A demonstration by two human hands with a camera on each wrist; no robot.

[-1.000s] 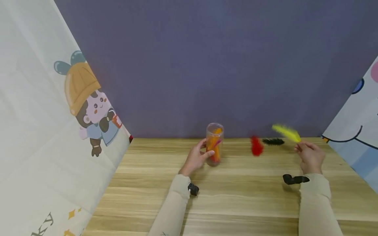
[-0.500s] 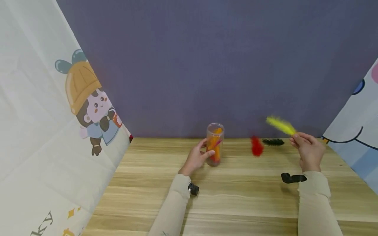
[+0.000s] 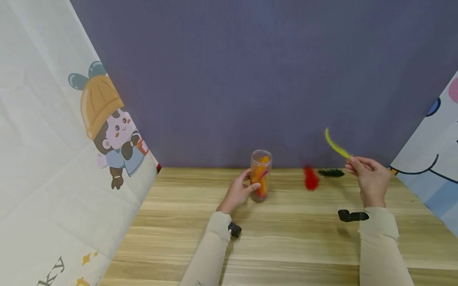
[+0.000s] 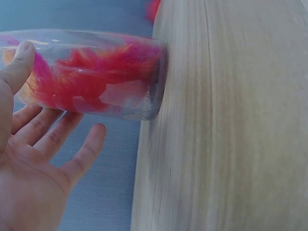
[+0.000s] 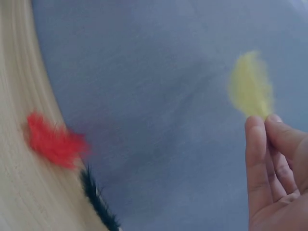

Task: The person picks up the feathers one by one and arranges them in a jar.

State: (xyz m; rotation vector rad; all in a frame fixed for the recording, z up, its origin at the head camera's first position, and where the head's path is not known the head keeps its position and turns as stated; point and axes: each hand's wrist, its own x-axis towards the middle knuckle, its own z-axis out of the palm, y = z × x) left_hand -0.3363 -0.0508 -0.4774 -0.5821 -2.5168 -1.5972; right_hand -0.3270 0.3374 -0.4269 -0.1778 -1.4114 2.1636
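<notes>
My left hand (image 3: 237, 191) holds a clear cylindrical jar (image 3: 261, 174) that stands upright on the table, thumb on one side and fingers on the other. Orange, red and magenta feathers (image 4: 91, 79) fill much of the jar, as the left wrist view shows. Off to the right, my right hand (image 3: 372, 178) pinches a yellow feather (image 5: 251, 84) by its lower end, thumb against fingertips, held up above the table. A red feather (image 3: 311, 178) lies between the jar and the right hand, with a black feather (image 3: 331, 173) beside it.
The wooden table (image 3: 286, 246) ends at the back against a dark blue-grey panel (image 3: 250, 79). White printed sheets border both sides, the left one (image 3: 43, 139) bearing a cartoon figure. Each wrist wears a black camera mount (image 3: 352, 215).
My right hand has risen and shifted a little left with the yellow feather, which now shows edge-on and curved. The left hand and jar stay put.
</notes>
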